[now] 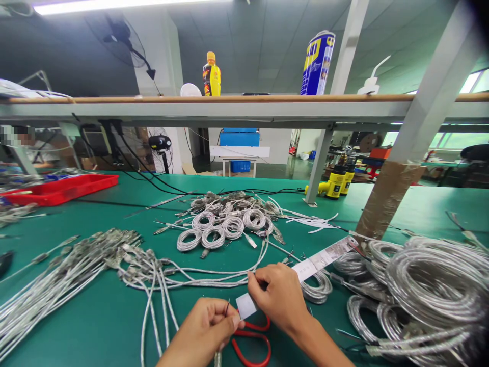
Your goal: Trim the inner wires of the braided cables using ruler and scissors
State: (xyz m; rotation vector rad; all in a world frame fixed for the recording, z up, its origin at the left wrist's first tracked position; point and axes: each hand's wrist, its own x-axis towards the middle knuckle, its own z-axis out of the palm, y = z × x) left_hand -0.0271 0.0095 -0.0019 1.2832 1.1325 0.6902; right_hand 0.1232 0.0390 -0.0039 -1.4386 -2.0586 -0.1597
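My left hand (208, 329) is closed in a pinch on a thin silver cable (217, 358). The cable's lower part shows beneath the hand, and a fine dark wire (228, 307) sticks up at the fingertips. In my right hand (278, 295) is a steel ruler (324, 258), slanting up to the right, its near end (246, 306) against my left fingertips. Red-handled scissors (252, 349) lie on the green tabletop just below both hands, their blades hidden.
Coiled silver cables (431, 280) heap up at right, beside a taped post (385, 204). More small coils (225, 224) lie ahead; straight cables (76, 275) bunch at left near a red tray (64, 188). Yellow-black tools (336, 182) stand behind. A shelf (229, 109) spans above.
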